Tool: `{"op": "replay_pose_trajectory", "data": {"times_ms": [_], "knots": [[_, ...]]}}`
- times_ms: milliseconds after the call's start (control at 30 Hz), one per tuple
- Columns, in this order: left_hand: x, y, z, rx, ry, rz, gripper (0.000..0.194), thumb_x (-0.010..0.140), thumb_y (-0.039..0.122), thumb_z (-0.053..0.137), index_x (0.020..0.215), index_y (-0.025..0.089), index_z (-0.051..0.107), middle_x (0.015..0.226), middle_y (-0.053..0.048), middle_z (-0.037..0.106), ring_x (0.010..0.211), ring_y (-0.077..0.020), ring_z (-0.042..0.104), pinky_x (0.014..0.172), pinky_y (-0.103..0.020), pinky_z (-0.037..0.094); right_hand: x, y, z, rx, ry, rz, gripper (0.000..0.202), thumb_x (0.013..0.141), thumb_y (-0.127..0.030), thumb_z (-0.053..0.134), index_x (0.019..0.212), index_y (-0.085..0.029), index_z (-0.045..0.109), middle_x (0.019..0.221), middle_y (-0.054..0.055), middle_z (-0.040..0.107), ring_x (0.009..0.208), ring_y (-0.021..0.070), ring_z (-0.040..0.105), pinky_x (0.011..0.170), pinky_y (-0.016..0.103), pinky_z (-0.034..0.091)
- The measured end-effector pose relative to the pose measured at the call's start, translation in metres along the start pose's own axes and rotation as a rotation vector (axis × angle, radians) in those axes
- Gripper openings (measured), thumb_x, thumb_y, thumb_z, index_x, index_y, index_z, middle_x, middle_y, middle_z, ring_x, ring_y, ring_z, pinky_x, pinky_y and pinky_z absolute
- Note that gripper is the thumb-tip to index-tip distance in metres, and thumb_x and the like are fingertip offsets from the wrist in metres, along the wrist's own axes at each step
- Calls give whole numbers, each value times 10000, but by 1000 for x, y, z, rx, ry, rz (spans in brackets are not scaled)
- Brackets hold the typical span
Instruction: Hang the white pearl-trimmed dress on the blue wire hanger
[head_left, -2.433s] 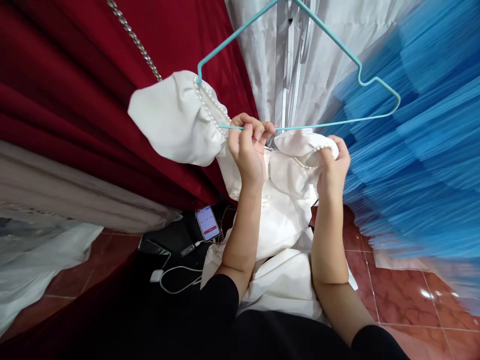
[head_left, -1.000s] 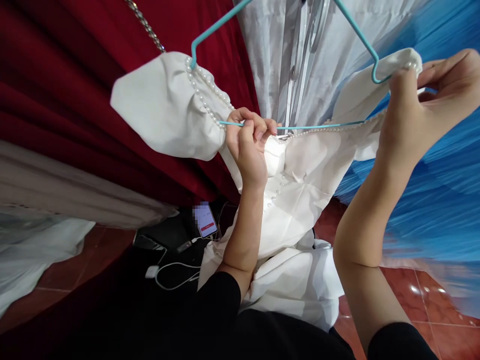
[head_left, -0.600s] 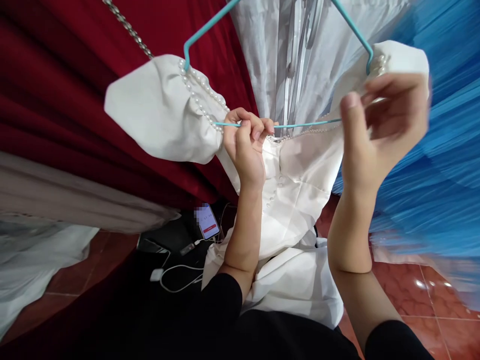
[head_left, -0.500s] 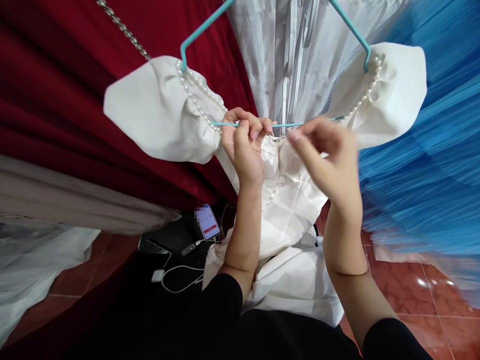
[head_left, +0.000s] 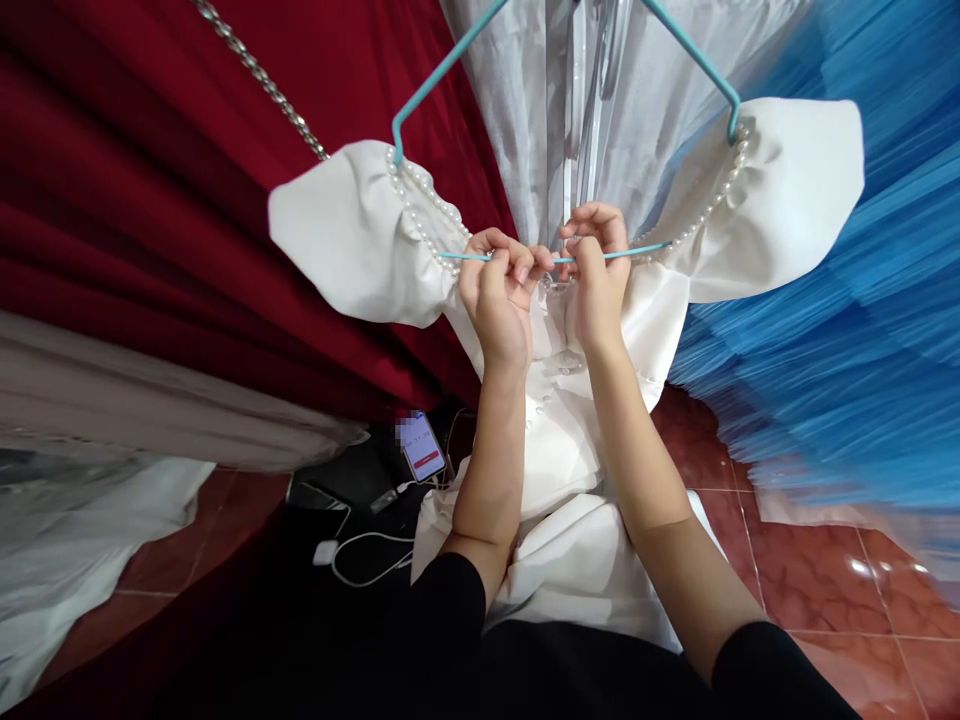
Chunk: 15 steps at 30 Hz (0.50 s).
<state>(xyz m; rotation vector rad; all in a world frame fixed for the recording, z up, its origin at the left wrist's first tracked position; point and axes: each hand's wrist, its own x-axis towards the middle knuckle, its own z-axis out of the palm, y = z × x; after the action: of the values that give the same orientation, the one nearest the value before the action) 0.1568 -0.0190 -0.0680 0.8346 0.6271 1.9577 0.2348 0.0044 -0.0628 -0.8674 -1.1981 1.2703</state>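
Observation:
A white dress [head_left: 559, 440] with puffed sleeves hangs on a turquoise clothes hanger [head_left: 450, 60] in front of me. A pearl trim [head_left: 705, 225] edges its neckline, and small round buttons run down the bodice. My left hand [head_left: 504, 300] is closed at the hanger's lower bar, its thumb across the bar and its fingers behind. Close to its right, my right hand [head_left: 600, 280] pinches the same bar between thumb and fingers. A short stretch of bar shows between the hands. Whether the fingertips also hold something small or some of the neckline cannot be seen.
Red curtains [head_left: 360, 80] hang at the left with a beaded chain [head_left: 259, 75]. White fabric [head_left: 502, 110] is behind the hanger, and blue tulle [head_left: 847, 330] at the right. Low down lie a lit phone [head_left: 421, 447] and a white cable [head_left: 367, 580] above the red tiled floor [head_left: 810, 570].
My right hand has moved left and turned palm inward, coming onto the bar beside my left hand. The left sleeve and hanger end have shifted right in view.

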Motion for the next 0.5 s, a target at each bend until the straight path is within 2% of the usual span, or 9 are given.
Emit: {"op": "replay_pose_trajectory", "data": {"times_ms": [100,200,233,300,367,433,500], "knots": [[-4,1,-5,4,-59,-53,28,915,210,503,941,215,493,779,3,582,883,-156,681,875,-314,546,-4,-3,-7,-9,3,-3,386,837,-573,611,978,-220,541,812,7,589,754,104,583,649,230,512],[-12,10,-18,178,-88,-125,135,912,291,562,1011,200,574,995,-59,706,962,-189,708,862,-315,564,-3,-6,-13,13,-6,-60,287,878,-495,566,931,-214,543,793,-1,575,679,82,531,610,213,480],[-15,15,-22,272,-108,-163,171,917,324,566,1008,187,613,989,-71,722,935,-194,717,830,-304,571,-2,-6,-14,37,-21,-94,240,895,-449,536,909,-209,542,784,-3,567,651,74,506,594,208,461],[-21,28,-28,443,-146,-181,231,932,358,554,948,167,684,848,-64,734,812,-186,727,737,-279,573,0,-5,-15,88,-66,-153,178,910,-362,480,867,-200,540,758,-7,549,609,65,461,571,205,425],[-24,43,-27,513,-108,-24,212,930,317,560,883,178,713,678,-23,688,644,-164,688,631,-266,545,3,-2,-16,122,-105,-177,157,904,-314,457,840,-196,540,734,-7,533,589,65,438,558,210,400],[-20,59,-20,494,38,311,97,885,222,613,853,208,703,690,10,649,590,-147,638,605,-276,520,5,1,-17,139,-122,-160,146,893,-305,465,833,-198,545,731,-3,529,589,72,436,554,220,387],[-11,71,-13,534,139,633,83,835,163,672,891,224,683,839,4,639,749,-163,642,777,-326,553,5,1,-16,156,-125,-141,141,885,-303,466,829,-204,548,744,0,532,595,76,435,558,230,380]]}}
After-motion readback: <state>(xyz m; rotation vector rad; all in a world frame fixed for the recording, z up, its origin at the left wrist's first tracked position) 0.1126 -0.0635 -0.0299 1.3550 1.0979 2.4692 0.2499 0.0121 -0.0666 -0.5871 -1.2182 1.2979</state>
